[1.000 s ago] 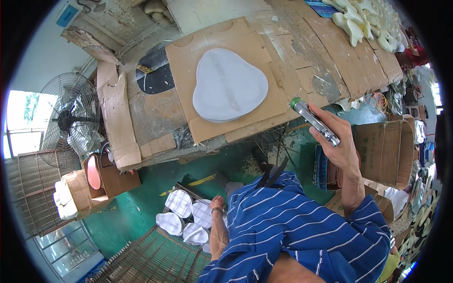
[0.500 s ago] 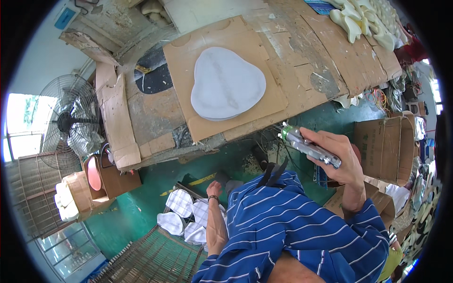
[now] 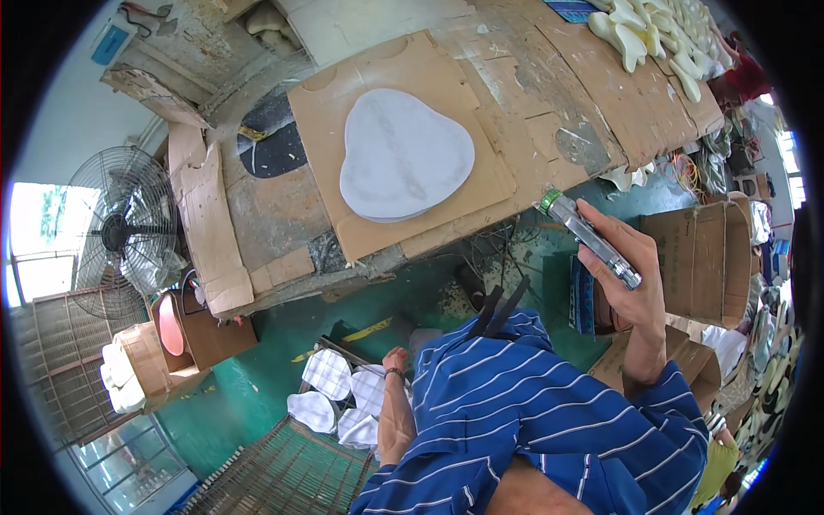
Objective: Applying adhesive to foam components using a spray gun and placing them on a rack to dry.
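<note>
My right hand (image 3: 629,262) is wrapped round a silver spray gun (image 3: 592,236) with a green ring at its nozzle end. The gun is held up just off the near edge of the workbench, its nozzle toward the bench. On a flat cardboard sheet (image 3: 493,176) lies a rounded, three-lobed white pad (image 3: 408,154) with a faint grey streak down its middle; neither hand touches it. My left hand (image 3: 396,359) hangs low at my side with nothing visible in it, its fingers loose and seen foreshortened. Beside it are several white checked pads (image 3: 327,372).
The bench is covered with worn cardboard (image 3: 524,86). Cream moulded pieces (image 3: 631,39) are heaped at its far right. A black fan (image 3: 116,232) stands at the left, above a box (image 3: 150,365). Large cartons (image 3: 699,266) stand to the right. A wire rack (image 3: 275,468) is at lower left.
My right hand has moved slightly right, and the spray gun has turned so its nozzle points more toward the bench. My left hand has dropped slightly. The view has shifted a little.
</note>
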A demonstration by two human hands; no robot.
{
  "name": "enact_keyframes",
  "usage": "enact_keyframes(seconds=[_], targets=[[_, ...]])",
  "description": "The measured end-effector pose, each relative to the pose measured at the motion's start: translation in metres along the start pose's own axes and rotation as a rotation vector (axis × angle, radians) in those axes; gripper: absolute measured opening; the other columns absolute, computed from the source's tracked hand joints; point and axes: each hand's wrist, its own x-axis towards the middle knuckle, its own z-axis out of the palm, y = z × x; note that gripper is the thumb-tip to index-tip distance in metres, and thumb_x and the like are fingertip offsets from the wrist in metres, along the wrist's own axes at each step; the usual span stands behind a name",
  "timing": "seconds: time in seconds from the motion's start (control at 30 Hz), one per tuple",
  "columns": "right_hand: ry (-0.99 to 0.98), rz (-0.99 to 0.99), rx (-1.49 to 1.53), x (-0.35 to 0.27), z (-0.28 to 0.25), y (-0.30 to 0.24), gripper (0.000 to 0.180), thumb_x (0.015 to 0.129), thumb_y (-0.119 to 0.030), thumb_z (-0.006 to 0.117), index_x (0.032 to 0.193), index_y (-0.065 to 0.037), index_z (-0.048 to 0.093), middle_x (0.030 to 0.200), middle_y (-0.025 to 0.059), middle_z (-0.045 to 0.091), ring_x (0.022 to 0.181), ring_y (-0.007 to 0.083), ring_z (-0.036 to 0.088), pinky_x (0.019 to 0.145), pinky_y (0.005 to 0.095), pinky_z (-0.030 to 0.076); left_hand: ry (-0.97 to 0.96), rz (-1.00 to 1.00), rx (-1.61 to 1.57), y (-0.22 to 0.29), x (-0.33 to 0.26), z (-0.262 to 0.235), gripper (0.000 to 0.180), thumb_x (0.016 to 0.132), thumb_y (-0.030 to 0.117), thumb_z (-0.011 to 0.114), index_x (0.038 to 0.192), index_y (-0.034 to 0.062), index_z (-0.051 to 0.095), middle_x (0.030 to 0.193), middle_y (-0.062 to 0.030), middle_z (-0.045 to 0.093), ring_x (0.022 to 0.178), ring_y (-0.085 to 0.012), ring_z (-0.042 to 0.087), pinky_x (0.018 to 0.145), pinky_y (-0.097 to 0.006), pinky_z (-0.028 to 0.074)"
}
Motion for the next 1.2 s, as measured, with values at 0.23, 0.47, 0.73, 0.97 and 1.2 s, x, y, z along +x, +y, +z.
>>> enact_keyframes(seconds=[0.23,0.47,0.73,0.97,1.2], targets=[[-0.203,0.007,-0.026,-0.01,-0.011,-0.012,0.052,0.085,0.002,0.072,0.136,0.002,0.063,0.105,0.0178,0.071,0.085,0.0234,0.067,0.078,0.0309,0.051,0.021,0.038,-0.047,0.012,0.006,0.004,0.047,0.092,0.02,0.07,0.136,0.0066,0.061,0.106,-0.009,0.073,0.097,-0.0273,0.072,0.082,-0.052,0.058],[-0.268,-0.044,-0.025,-0.016,-0.012,-0.009,0.069,0.071,0.009,0.071,0.139,-0.001,0.06,0.105,0.0195,0.071,0.089,0.0361,0.07,0.076,0.0367,0.053,0.008,0.055,0.022,0.034,-0.001,0.013,0.046,0.093,0.019,0.068,0.136,0.0048,0.061,0.104,-0.0097,0.074,0.095,-0.0252,0.072,0.083,-0.049,0.059],[-0.012,0.146,-0.061,-0.029,0.003,0.006,0.061,0.078,0.008,0.074,0.137,-0.002,0.062,0.11,0.0194,0.072,0.094,0.0335,0.072,0.083,0.0344,0.054,0.06,0.716,-0.14,0.127,-0.015,0.069,0.033,0.095,0.012,0.069,0.126,0.0023,0.068,0.099,-0.0055,0.072,0.083,-0.0133,0.066,0.068,-0.029,0.055],[-0.038,0.126,0.111,-0.041,0.02,-0.003,0.062,0.075,0.008,0.077,0.136,0.0,0.063,0.101,0.0176,0.072,0.087,0.0288,0.07,0.078,0.0318,0.053,0.397,1.125,-0.067,0.308,-0.036,0.155,0.03,0.091,0.012,0.074,0.119,0.0014,0.069,0.106,-0.0114,0.071,0.094,-0.0209,0.067,0.083,-0.036,0.054],[0.018,0.186,0.071,-0.054,-0.004,0.003,0.059,0.078,0.008,0.074,0.136,0.0,0.063,0.099,0.0175,0.07,0.084,0.0263,0.067,0.075,0.0305,0.05,0.722,1.138,0.38,0.36,-0.076,0.192,0.033,0.079,0.018,0.08,0.111,0.0122,0.076,0.112,-0.0152,0.06,0.106,-0.0355,0.06,0.091,-0.049,0.05]])
